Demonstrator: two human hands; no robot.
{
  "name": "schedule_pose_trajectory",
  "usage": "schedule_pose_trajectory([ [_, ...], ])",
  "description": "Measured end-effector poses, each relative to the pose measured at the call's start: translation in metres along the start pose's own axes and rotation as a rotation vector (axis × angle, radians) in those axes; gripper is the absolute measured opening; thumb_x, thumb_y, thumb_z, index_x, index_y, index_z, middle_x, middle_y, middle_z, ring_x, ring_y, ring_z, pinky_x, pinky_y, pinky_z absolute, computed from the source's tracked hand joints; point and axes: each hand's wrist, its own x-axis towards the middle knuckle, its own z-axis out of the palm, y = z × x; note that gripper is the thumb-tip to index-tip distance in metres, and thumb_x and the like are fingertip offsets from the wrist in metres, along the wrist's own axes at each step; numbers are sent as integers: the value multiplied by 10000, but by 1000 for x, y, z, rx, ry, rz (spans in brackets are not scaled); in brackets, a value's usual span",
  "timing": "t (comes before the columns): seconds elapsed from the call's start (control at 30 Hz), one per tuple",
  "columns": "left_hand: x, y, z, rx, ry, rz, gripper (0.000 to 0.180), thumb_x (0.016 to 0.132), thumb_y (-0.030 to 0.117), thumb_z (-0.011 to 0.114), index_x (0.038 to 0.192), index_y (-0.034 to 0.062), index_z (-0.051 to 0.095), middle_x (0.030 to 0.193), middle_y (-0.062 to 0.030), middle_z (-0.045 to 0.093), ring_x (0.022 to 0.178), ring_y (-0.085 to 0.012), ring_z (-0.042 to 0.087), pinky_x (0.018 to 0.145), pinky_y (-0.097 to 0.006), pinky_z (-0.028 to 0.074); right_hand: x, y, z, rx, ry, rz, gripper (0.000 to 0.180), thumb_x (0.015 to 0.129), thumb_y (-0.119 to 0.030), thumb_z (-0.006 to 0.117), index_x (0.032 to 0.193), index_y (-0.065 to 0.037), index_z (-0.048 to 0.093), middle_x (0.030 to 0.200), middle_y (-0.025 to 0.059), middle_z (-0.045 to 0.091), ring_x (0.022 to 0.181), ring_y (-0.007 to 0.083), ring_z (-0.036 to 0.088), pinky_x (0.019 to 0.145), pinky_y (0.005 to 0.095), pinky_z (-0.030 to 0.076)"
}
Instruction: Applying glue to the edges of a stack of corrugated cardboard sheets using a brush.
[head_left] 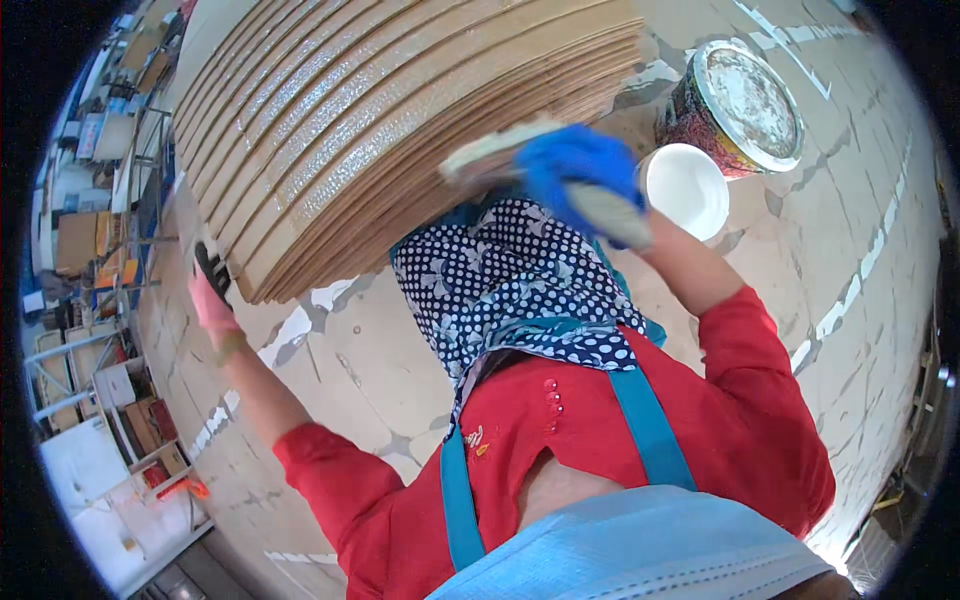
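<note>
At nine o'clock the gloved left hand (211, 298) meets a cardboard stack (345, 105), fingers stretched; whether they grip, I cannot tell. Toward eleven, the stack's fanned brown strips shine wet, apparently coated; its tightly layered near edges look matt, perhaps still undone. At one, the blue-gloved right hand's (578, 175) fingers close round a blurred, pale brush-like tool (490, 152). At two sit a smooth white tub (720, 195) and crusted round pail (692, 115).
</note>
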Motion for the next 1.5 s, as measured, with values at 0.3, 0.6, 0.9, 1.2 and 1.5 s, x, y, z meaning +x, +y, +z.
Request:
schedule_pose_trajectory([
  [0.3, -58, -51, -18, 726, -136, 942, 645, 825, 537, 555, 1175, -5, 543, 1016, -158, 606, 874, -215, 589, 682, -283, 484, -215, 157, 9, -97, 110, 1415, 337, 860, -325, 591, 1010, -27, 640, 1028, 170, 638, 867, 202, 617, 751, 306, 474],
  [0.6, -108, 37, 9, 469, 44, -175, 623, 826, 562, 518, 957, -39, 615, 696, -138, 587, 574, -223, 594, 564, -310, 478, -426, 315, 73, -438, -419, 1052, 294, 867, -252, 545, 1117, -102, 579, 941, 59, 652, 832, 277, 607, 767, 359, 491],
  [0.9, -115, 53, 11, 1019, 83, -207, 698, 864, 608, 359, 753, -32, 615, 606, -129, 592, 576, -240, 607, 581, -367, 460, -218, 256, -7, -480, -267, 656, 202, 853, -154, 510, 1001, -100, 636, 786, 97, 633, 643, 210, 594, 585, 345, 479],
  [1.2, -72, 60, 31, 1219, -72, -72, 678, 901, 557, 307, 811, -45, 608, 675, -159, 626, 553, -245, 620, 547, -369, 474, 64, 212, -155, -457, -385, 748, 383, 943, -332, 421, 1062, -31, 627, 718, 94, 637, 681, 203, 610, 715, 347, 481],
  [1.5, -72, 96, 17, 1019, -76, -258, 556, 912, 463, 382, 889, -37, 623, 707, -136, 626, 624, -216, 620, 579, -334, 499, 110, 214, -163, 76, -418, -44, 363, 919, -406, 429, 971, -117, 642, 670, 151, 614, 673, 196, 633, 640, 322, 508],
])
